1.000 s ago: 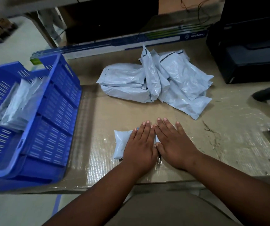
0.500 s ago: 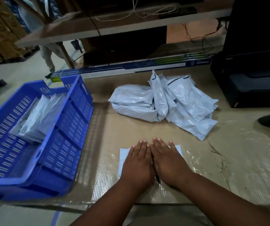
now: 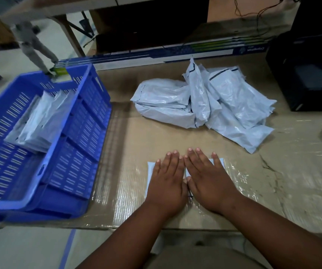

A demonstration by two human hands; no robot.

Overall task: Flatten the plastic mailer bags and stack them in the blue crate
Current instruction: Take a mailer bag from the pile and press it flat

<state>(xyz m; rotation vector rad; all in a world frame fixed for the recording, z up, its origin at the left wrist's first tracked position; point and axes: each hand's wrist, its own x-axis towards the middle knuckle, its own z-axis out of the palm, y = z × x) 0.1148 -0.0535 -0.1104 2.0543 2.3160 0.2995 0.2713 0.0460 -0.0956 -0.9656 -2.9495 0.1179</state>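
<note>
1. Head view: your left hand (image 3: 167,181) and right hand (image 3: 210,181) lie side by side, palms down, fingers straight and gripping nothing, thumbs touching.
2. Both hands press flat on one small pale grey plastic mailer bag (image 3: 150,169), which lies near the front edge of the cardboard-covered, tape-patched table (image 3: 156,136); only the bag's left edge and far right corner show.
3. Loose heap of crumpled pale grey plastic mailer bags (image 3: 204,105): on the table beyond your hands, well apart from them.
4. Blue slotted plastic crate (image 3: 82,152): to your left, tilted, overhanging the table edge.
5. Stack of flattened grey mailer bags (image 3: 39,123): inside the crate, against its far wall.
6. Black machine (image 3: 307,74): far right.
</note>
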